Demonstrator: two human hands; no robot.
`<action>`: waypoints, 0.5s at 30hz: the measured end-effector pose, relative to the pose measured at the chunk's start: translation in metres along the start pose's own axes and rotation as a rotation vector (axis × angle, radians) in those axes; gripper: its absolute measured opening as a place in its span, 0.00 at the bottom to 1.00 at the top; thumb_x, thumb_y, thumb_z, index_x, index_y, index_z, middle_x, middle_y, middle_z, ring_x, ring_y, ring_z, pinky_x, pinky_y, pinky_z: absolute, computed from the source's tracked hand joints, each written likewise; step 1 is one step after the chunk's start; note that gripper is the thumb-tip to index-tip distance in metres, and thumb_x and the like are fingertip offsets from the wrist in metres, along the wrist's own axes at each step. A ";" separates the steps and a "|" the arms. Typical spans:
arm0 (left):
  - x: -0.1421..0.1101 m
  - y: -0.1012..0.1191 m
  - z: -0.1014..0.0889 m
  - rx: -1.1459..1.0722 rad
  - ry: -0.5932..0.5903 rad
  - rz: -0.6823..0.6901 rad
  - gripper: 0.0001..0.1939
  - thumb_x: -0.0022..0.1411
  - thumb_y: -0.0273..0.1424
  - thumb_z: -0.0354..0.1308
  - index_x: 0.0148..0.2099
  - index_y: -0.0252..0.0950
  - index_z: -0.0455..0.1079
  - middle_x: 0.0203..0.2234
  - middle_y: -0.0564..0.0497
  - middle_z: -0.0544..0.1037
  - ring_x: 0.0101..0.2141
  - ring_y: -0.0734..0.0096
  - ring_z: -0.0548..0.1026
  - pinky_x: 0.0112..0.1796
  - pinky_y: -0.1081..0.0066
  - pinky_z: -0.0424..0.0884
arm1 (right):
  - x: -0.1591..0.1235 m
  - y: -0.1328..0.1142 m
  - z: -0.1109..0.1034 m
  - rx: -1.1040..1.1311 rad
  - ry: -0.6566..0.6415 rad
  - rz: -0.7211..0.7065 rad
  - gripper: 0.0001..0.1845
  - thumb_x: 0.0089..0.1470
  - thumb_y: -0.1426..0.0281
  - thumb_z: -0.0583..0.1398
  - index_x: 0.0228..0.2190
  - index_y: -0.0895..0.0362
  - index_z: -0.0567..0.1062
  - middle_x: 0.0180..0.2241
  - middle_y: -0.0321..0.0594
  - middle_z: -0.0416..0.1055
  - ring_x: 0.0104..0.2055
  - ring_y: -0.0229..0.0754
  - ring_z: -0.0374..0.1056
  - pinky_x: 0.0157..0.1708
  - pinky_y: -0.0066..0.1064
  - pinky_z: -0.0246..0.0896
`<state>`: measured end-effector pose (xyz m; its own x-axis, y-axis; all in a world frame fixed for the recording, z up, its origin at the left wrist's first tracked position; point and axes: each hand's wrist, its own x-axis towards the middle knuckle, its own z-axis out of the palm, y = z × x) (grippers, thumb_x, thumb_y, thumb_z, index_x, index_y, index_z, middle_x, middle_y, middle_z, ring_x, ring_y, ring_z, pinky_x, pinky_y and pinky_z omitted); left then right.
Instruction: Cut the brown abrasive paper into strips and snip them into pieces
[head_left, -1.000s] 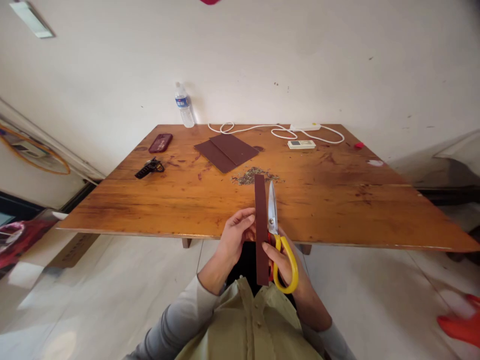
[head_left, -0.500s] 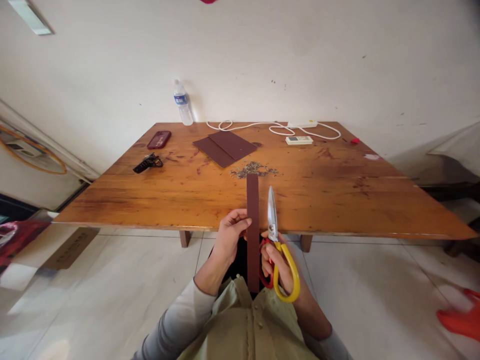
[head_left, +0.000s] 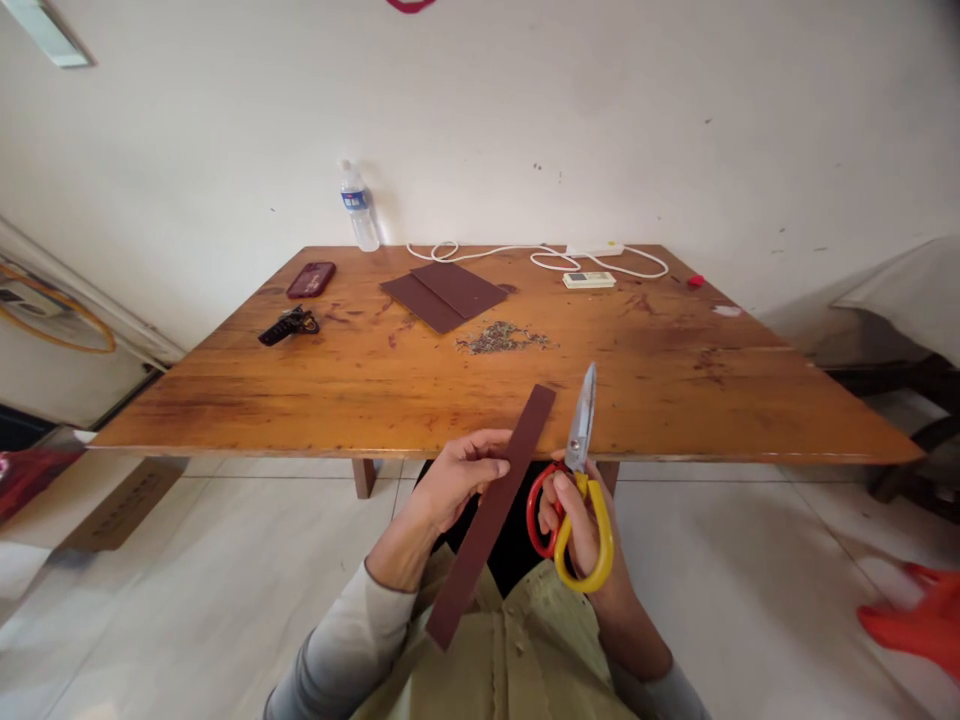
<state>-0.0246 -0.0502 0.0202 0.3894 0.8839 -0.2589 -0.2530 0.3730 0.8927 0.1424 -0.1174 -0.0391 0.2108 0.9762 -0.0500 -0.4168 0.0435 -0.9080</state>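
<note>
My left hand [head_left: 457, 480] pinches a long dark-brown strip [head_left: 487, 520] near its middle; the strip slants from my lap up to the right, its top end over the table's front edge. In my right hand [head_left: 574, 515] is a pair of scissors [head_left: 581, 440] with one red and one yellow handle. The blades are together and point upward, apart from the strip. Beyond my hands, a pile of small scraps [head_left: 501, 338] lies on the table. Two dark-brown sheets [head_left: 450, 295] overlap behind the pile.
The wooden table [head_left: 360, 400] stands against a white wall. On it are a phone [head_left: 311, 280], a black key bunch [head_left: 289, 326], a water bottle [head_left: 360, 208], a white remote [head_left: 589, 280] and a white power strip [head_left: 596, 250] with its cord. A cardboard box [head_left: 124, 505] sits at the floor's left.
The strip has tilted from upright to a slant, its top going right and its lower end left. The scissors have moved a little right and lean right. My view has shifted slightly.
</note>
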 end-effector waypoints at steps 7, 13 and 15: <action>-0.019 0.006 -0.013 0.151 -0.279 -0.107 0.20 0.47 0.30 0.72 0.45 0.37 0.88 0.29 0.48 0.83 0.26 0.71 0.73 0.28 0.72 0.65 | 0.016 -0.010 -0.003 0.078 0.101 -0.098 0.23 0.56 0.49 0.73 0.37 0.49 0.70 0.19 0.22 0.64 0.16 0.33 0.58 0.16 0.25 0.60; -0.015 0.002 -0.015 0.060 -0.308 -0.145 0.19 0.49 0.35 0.74 0.45 0.39 0.88 0.33 0.47 0.86 0.28 0.68 0.77 0.30 0.71 0.69 | 0.024 -0.011 0.001 0.177 0.149 -0.086 0.20 0.50 0.63 0.74 0.42 0.49 0.74 0.14 0.20 0.64 0.13 0.32 0.54 0.14 0.22 0.55; -0.007 -0.007 -0.012 -0.069 -0.209 -0.162 0.18 0.52 0.40 0.74 0.45 0.40 0.87 0.29 0.48 0.84 0.23 0.71 0.73 0.26 0.71 0.67 | 0.026 -0.011 0.005 0.232 0.210 -0.119 0.20 0.48 0.64 0.74 0.39 0.49 0.72 0.14 0.19 0.63 0.13 0.32 0.55 0.14 0.21 0.55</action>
<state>-0.0362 -0.0560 0.0111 0.6022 0.7364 -0.3084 -0.2291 0.5295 0.8168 0.1479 -0.0918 -0.0288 0.4372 0.8976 -0.0561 -0.5639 0.2251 -0.7945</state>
